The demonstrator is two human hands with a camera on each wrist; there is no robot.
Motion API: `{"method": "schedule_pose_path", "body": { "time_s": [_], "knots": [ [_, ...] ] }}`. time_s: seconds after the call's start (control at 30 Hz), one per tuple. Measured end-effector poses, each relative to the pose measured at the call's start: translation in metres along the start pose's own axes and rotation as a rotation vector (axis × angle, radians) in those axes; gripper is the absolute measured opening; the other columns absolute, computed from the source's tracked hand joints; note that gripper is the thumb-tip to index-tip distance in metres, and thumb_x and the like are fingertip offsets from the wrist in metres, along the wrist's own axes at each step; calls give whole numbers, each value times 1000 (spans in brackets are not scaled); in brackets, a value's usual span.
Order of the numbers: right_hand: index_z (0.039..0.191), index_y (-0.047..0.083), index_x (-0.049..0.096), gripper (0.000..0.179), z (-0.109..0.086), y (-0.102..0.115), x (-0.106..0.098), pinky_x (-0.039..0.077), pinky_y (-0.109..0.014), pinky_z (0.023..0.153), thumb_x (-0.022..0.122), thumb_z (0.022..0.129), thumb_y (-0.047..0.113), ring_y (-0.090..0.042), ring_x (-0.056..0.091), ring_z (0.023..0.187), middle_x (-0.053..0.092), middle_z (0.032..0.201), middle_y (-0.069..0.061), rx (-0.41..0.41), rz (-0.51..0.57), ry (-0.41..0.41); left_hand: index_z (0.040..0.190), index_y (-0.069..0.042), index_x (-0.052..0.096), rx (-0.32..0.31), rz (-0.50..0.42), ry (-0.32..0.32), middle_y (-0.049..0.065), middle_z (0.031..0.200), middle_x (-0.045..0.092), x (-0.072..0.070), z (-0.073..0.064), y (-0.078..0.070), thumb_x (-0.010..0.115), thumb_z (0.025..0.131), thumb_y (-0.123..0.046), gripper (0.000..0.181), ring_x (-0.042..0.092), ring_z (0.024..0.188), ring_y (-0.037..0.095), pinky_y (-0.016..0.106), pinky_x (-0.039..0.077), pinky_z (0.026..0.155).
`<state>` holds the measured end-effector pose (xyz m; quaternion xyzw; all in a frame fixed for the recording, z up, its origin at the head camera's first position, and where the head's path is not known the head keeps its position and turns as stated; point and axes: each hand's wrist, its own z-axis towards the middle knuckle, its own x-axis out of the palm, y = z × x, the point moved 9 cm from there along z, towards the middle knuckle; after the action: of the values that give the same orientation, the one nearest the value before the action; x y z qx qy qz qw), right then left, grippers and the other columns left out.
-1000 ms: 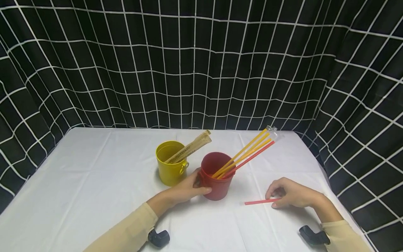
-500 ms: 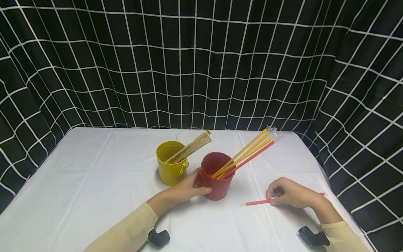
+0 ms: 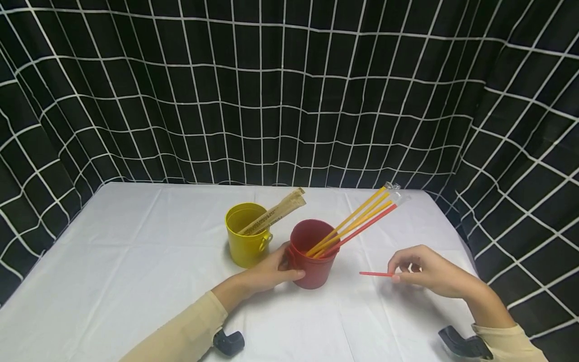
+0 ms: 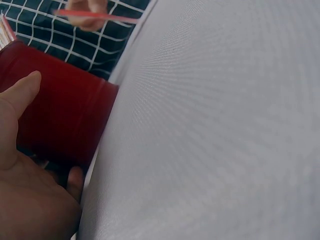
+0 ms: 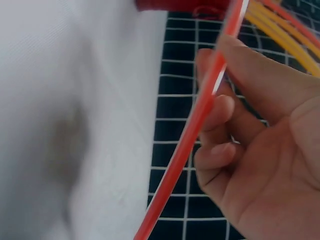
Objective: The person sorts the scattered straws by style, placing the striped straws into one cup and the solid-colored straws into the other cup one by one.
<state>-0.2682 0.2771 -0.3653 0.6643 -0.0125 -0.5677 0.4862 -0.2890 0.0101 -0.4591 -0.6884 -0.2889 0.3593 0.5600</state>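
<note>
My left hand (image 3: pixel 270 271) grips the side of a red bucket (image 3: pixel 312 274), thumb across its near face. Several yellow straws (image 3: pixel 357 217) and a red straw (image 3: pixel 368 223) in clear wrappers lean out of that bucket to the right. Between thumb and fingertips, my right hand (image 3: pixel 429 271) pinches another red straw (image 3: pixel 375 274). In the right wrist view this red straw (image 5: pixel 187 130) runs slantwise past the palm, the other fingers loosely curled behind it. From the left wrist, the red bucket (image 4: pixel 60 105) stands on the cloth, with the pinched straw (image 4: pixel 100 16) raised beyond it.
Just left of the red bucket stands a yellow bucket (image 3: pixel 246 249) holding paper-wrapped sticks (image 3: pixel 273 214). A white cloth (image 3: pixel 135 251) covers the table. Black curtains with a white grid (image 3: pixel 280 90) rise behind and at the sides.
My right hand has lifted the red straw off the cloth, its pinch having first slid along toward the left end. The left hand and the red bucket keep their place.
</note>
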Motion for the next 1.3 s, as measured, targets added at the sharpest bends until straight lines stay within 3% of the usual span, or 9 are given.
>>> {"method": "schedule_pose_path", "body": {
  "time_s": [0.13, 0.3, 0.63, 0.83, 1.07, 1.3],
  "knots": [
    [93, 15, 73, 16, -2, 11, -13, 46, -23, 64, 73, 88, 0, -8, 56, 76, 68, 83, 8, -8, 23, -119, 163, -12, 15, -2, 1, 1, 11, 170, 20, 1, 0, 2, 69, 95, -28, 88, 19, 158, 29, 46, 24, 129],
    [101, 2, 72, 19, -8, 23, -32, 52, -19, 69, 68, 88, -10, -5, 63, 80, 72, 91, 10, -28, 121, -279, 163, -15, 15, -23, 6, -1, 8, 171, 19, 2, 1, 5, 70, 95, -31, 90, 18, 159, 27, 44, 24, 129],
    [110, 0, 70, 40, -22, 33, -57, 57, -14, 84, 54, 86, -27, -4, 70, 94, 74, 102, 5, -128, 480, -483, 163, -16, 15, -32, 22, -7, 7, 170, 21, 2, 1, 7, 71, 94, -34, 90, 20, 158, 27, 44, 25, 129],
    [113, 3, 72, 44, -23, 31, -56, 55, -17, 85, 50, 89, -26, -5, 66, 102, 72, 109, 6, -120, 574, -482, 163, -16, 15, -24, 17, -6, 7, 171, 20, 2, 1, 8, 70, 95, -33, 90, 20, 159, 27, 44, 25, 129],
    [119, 5, 69, 44, -22, 34, -53, 56, -19, 85, 44, 95, -22, -10, 63, 96, 70, 108, 2, -220, 705, -403, 163, -16, 15, -29, 18, -8, 7, 171, 21, 2, -1, 8, 71, 94, -32, 90, 20, 158, 27, 45, 26, 128],
    [116, 3, 70, 42, -17, 32, -59, 58, -23, 87, 42, 96, -21, -15, 64, 95, 72, 104, -2, -237, 832, -418, 164, -17, 13, -23, 24, -12, 7, 171, 18, -2, 0, 5, 70, 95, -34, 91, 19, 159, 29, 46, 25, 128]
  ]
}}
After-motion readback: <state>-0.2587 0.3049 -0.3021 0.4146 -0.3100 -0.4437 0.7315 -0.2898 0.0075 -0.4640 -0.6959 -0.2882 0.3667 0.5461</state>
